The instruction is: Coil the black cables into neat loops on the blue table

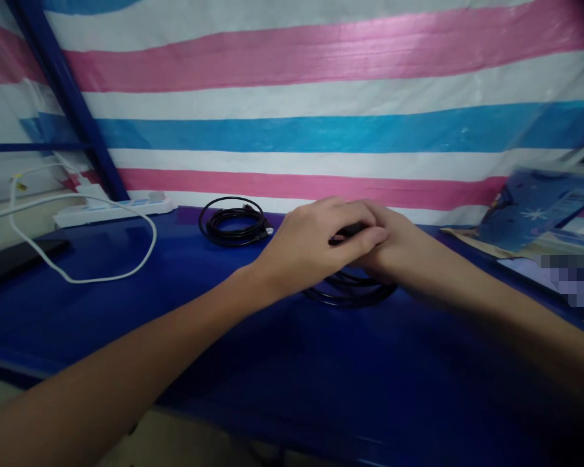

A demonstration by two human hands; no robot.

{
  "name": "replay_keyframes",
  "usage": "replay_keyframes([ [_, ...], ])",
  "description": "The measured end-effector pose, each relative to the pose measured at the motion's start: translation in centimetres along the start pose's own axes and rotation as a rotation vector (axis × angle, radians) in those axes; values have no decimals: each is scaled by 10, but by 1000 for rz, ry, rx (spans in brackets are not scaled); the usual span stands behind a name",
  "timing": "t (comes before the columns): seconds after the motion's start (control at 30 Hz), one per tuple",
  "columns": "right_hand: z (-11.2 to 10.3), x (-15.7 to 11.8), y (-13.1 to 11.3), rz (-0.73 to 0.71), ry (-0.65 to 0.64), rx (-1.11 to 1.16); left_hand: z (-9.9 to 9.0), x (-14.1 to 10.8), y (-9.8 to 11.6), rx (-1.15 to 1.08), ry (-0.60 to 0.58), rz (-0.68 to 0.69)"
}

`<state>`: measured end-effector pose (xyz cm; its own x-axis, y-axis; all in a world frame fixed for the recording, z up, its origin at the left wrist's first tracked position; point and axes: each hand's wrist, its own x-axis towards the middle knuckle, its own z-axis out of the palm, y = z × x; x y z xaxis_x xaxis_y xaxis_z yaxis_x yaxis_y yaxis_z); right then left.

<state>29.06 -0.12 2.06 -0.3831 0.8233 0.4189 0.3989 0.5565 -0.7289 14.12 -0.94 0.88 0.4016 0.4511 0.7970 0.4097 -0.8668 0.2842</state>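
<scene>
Over the middle of the blue desk my two hands come together around a coiled black cable (353, 295). My left hand (316, 240) is curled with its thumb stretched toward the right wrist, and a dark piece of the cable shows between thumb and fingers. Mostly covered by the left one, my right hand (379, 243) has its fingers hidden. Below both hands the loops of the cable hang or rest close to the desk; I cannot tell which. A second coiled black cable (233, 224), with a metal plug end, lies to the left of my left hand.
A white power strip (121, 209) with a plugged-in adapter and a looping white cord (150, 250) lies at the left. Beside it is a flat black object (24, 259). A blue printed package (535, 207) stands at the right. Striped sheeting (321, 133) hangs behind the blue desk (253, 363).
</scene>
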Motion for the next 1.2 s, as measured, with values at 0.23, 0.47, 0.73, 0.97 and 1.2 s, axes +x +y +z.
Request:
replay_keyframes([
  [0.23, 5, 5, 18, 145, 97, 0, 1, 1, -19, -79, 362, -171],
  [0.47, -3, 6, 15, 33, 320, -426, -13, 11, -6, -104, 49, -474],
  [0.73, 9, 2, 0, -79, 254, -439, -9, 8, -1, -45, -168, -586],
  [0.97, 0, 4, 1, 201, 120, 429, -6, 11, -11, -558, 235, -718],
  [1.2, 2, 0, -5, 92, 92, 102, -13, 12, -3, -512, -6, -594],
])
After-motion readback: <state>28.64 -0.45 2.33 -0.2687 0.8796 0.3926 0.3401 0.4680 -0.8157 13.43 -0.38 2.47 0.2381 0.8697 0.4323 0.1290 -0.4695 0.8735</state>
